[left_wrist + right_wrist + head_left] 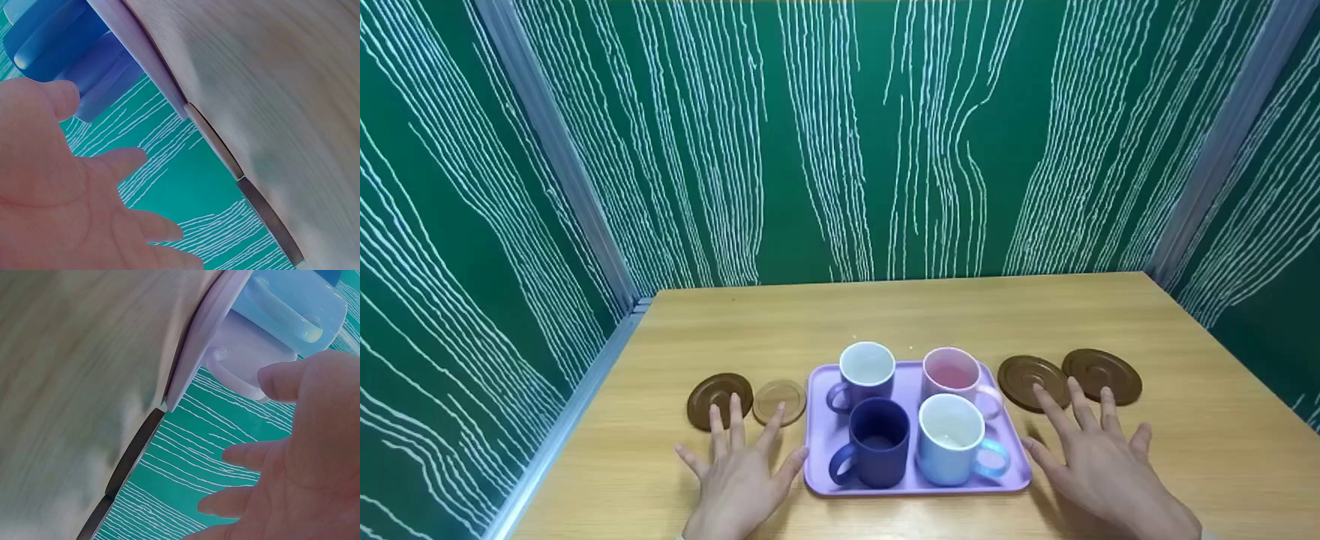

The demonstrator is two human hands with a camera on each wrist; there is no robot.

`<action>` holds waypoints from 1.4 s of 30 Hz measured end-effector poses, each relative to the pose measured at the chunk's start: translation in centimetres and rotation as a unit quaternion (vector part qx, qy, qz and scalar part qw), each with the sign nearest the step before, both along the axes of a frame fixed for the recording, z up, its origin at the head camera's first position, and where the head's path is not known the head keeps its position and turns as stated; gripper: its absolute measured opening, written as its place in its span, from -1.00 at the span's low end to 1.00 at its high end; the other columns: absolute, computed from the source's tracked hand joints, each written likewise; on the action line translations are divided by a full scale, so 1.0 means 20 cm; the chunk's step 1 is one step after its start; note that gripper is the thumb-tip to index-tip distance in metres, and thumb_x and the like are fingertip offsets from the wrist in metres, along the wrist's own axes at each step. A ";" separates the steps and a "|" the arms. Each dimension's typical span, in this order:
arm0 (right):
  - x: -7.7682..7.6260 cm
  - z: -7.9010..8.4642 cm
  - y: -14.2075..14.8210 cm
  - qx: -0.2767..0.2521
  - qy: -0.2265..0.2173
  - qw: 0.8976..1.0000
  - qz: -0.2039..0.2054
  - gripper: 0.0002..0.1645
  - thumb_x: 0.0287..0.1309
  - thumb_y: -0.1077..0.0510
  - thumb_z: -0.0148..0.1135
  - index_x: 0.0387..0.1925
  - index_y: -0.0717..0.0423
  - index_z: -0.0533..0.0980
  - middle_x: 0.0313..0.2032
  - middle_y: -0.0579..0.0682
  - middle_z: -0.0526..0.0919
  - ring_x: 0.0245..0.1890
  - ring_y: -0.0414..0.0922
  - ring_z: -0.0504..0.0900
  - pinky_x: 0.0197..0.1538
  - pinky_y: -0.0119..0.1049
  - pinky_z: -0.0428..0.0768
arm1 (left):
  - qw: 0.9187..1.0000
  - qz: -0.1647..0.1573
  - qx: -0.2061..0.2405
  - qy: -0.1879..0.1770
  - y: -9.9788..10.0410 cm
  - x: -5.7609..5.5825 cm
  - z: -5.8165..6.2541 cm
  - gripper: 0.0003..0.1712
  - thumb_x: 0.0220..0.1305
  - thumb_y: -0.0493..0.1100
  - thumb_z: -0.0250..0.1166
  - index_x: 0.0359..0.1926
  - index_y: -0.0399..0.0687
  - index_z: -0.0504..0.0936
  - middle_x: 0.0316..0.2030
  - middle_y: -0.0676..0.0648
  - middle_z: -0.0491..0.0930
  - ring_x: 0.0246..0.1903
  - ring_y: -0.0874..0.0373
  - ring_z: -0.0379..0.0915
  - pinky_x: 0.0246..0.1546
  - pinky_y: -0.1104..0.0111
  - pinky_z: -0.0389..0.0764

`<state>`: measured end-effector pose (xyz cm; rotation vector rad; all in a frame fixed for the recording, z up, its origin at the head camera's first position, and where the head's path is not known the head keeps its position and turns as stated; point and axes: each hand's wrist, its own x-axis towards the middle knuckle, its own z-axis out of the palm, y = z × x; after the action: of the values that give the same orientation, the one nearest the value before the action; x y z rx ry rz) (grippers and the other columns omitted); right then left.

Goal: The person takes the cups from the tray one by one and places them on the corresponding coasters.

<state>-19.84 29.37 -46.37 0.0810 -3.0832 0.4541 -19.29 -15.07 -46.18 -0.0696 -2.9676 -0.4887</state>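
A lilac tray (915,481) on the table carries several mugs: a dark navy one (879,446) at front left, a light blue one (949,450) at front right, a purple one with a white inside (868,375) behind left, and a pink one (952,375) behind right. My left hand (742,476) is spread beside the tray's left edge, holding nothing. On the other side my right hand (1106,465) is likewise spread with fingers apart, its thumb close to the tray's right edge. Both wrist views show the palms hovering above the tabletop.
Left of the tray lie a dark brown round coaster (720,390) and a smaller pale one (780,397). Two dark brown coasters, one nearer the tray (1024,375) and one farther out (1102,375), lie on the right. Green walls with white lines enclose the wooden table (885,315).
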 end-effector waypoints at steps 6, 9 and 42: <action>-0.01 0.03 -0.01 0.005 0.016 1.000 0.012 0.05 0.36 -0.55 -0.08 0.63 -0.08 0.07 0.56 0.48 -0.11 0.48 0.62 -0.32 0.18 0.76 -0.28 | 1.000 -0.001 0.003 0.000 0.00 0.00 0.01 -0.04 0.27 0.70 -0.19 0.56 0.45 0.28 0.63 -0.33 -0.23 0.57 -0.43 -0.51 0.08 -0.58 -0.77; -0.02 0.06 -0.02 0.012 0.028 0.999 0.020 0.04 0.38 -0.55 -0.12 0.62 -0.04 0.10 0.55 0.47 -0.03 0.46 0.65 -0.19 0.22 0.74 -0.16 | 1.000 -0.001 0.002 0.001 0.01 -0.02 0.03 -0.06 0.29 0.68 -0.16 0.55 0.44 0.30 0.63 -0.34 -0.20 0.57 -0.44 -0.50 0.08 -0.62 -0.72; -0.12 0.10 -0.13 -0.037 -0.021 0.995 0.096 -0.43 0.37 0.11 0.24 0.35 0.21 0.48 -0.56 -0.11 0.45 -0.43 -0.10 0.49 -0.34 -0.14 0.49 | 0.996 0.012 0.059 0.067 0.08 -0.28 0.22 -0.35 0.45 0.16 0.19 0.45 0.05 0.48 0.40 -0.42 0.35 0.37 -0.44 0.22 0.34 -0.46 0.11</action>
<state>-22.25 26.75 -44.30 0.3729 -3.1090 0.5830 -24.81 -13.52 -41.79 -0.0510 -2.7995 -0.6294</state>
